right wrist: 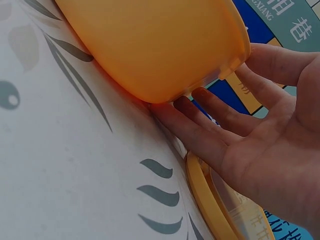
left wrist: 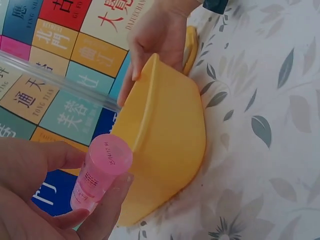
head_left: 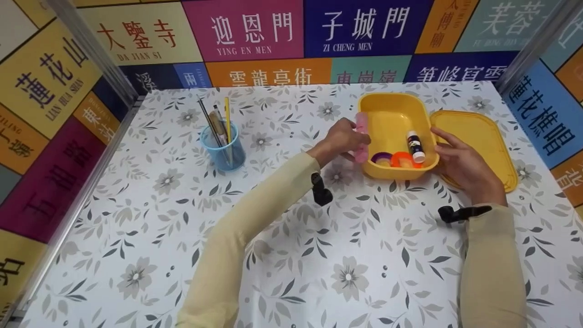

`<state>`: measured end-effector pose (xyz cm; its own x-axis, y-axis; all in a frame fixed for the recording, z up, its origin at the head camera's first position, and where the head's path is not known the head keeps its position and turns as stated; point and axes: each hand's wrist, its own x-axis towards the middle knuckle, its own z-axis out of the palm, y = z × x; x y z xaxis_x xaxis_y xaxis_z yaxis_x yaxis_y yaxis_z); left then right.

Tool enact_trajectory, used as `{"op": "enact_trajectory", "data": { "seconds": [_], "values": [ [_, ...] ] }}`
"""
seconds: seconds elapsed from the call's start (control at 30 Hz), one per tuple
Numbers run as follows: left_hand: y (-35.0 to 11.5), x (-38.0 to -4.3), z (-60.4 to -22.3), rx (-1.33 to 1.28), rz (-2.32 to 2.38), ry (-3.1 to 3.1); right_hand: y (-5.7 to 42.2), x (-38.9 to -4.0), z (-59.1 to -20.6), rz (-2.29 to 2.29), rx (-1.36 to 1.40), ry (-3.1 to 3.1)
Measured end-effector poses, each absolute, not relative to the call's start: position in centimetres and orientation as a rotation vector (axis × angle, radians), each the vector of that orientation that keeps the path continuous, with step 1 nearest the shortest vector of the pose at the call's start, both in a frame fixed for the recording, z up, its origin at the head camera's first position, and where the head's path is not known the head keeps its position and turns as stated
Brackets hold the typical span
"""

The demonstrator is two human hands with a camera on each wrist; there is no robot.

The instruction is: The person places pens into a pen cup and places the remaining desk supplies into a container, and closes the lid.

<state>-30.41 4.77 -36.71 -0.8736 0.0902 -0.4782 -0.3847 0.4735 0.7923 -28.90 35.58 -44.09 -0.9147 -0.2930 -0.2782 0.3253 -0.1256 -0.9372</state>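
Note:
A pink translucent tube (head_left: 361, 136) is held in my left hand (head_left: 344, 135), between thumb and fingers, against the left outside of a yellow plastic box (head_left: 396, 172). In the left wrist view the tube's round end (left wrist: 111, 152) faces the camera and carries small print. My right hand (head_left: 469, 166) touches the box's right side with extended, spread fingers. The right wrist view shows some fingertips at its lower edge. Inside the box lie a dark glue stick (head_left: 415, 146) with a white cap, an orange ring-shaped piece (head_left: 402, 157) and a purple ring-shaped piece (head_left: 381, 156).
A yellow lid (head_left: 489, 146) lies right of the box, partly behind my right hand. At the left stands a blue mesh pen cup (head_left: 225, 152) with several pens and brushes. Colourful printed panels (head_left: 255, 29) border the flower-patterned tabletop (head_left: 291, 255).

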Motion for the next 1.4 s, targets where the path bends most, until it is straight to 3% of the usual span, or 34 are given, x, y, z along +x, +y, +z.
{"op": "enact_trajectory", "data": {
  "seconds": [0.83,1.4],
  "values": [
    [10.7,-33.0,-36.3,-0.526,1.36,2.192,35.5,-28.9,-44.5,-2.104,-0.009,1.742],
    [13.1,-31.1,-37.9,-0.405,1.238,2.35,35.6,-29.0,-44.4,-2.114,-0.004,1.717]
  ]
}}
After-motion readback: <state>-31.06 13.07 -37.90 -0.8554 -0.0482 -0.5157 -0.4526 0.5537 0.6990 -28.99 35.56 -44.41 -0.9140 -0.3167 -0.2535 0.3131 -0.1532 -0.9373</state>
